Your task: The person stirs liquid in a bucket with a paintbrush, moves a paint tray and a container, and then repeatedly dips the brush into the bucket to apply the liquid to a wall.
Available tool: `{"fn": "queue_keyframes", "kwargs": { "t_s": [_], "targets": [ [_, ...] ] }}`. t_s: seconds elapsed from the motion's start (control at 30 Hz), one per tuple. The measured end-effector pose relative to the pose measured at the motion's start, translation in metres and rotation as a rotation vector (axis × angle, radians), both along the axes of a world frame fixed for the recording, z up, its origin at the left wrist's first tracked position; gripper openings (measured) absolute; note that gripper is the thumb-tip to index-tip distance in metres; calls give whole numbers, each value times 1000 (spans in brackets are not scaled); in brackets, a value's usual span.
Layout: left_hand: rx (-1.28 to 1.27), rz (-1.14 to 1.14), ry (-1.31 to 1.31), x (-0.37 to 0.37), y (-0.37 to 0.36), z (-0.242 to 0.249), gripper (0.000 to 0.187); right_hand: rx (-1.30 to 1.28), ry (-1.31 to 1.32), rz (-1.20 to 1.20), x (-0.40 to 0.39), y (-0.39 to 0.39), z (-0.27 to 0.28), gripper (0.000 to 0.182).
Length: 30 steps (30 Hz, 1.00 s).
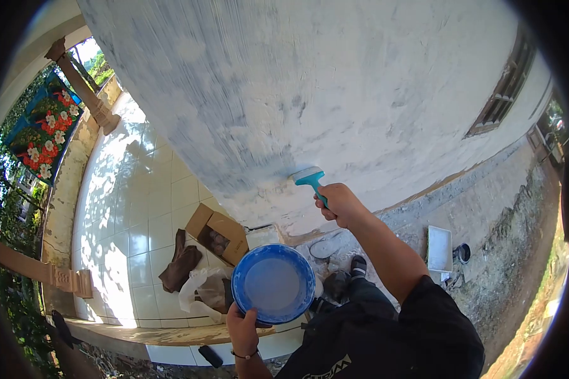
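Observation:
My right hand (338, 205) grips the turquoise handle of a wide paintbrush (311, 179). Its pale head touches the lower part of a wall (284, 82), which carries streaky white and grey coating. A round blue basin (237, 284) is held at its near edge by my left hand (241, 331), thumb at the rim and fingers partly hidden beneath. Inside the basin lies a pale whitish liquid (272, 284), with white smears around the inner side. The basin is in front of my body, below and left of the brush.
An open cardboard box (237, 237), a brown cloth-like item (182, 262) and white plastic (196, 290) lie left of the basin near the tiled floor (164, 221). On the right-hand ground are a white tray (439, 248) and small dark container (463, 253). A window (502, 88) interrupts the wall.

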<state>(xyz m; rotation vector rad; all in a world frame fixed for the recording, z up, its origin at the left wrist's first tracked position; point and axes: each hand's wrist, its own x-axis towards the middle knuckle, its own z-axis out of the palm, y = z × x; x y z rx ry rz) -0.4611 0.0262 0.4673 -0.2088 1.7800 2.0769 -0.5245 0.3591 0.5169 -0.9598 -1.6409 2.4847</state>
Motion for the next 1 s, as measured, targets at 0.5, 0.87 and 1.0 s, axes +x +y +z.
{"fn": "queue_keyframes", "kwargs": {
  "t_s": [0.5, 0.87, 1.0],
  "targets": [
    [-3, -39, -4, 1, 13, 13, 24, 342, 438, -98, 7, -9, -76, 28],
    [-11, -32, 72, 1, 22, 12, 26, 585, 47, -66, 53, 0, -161, 32],
    [44, -26, 54, -3, 38, 23, 22, 673, -2, 62, 102, 32, -26, 28]
  ]
}}
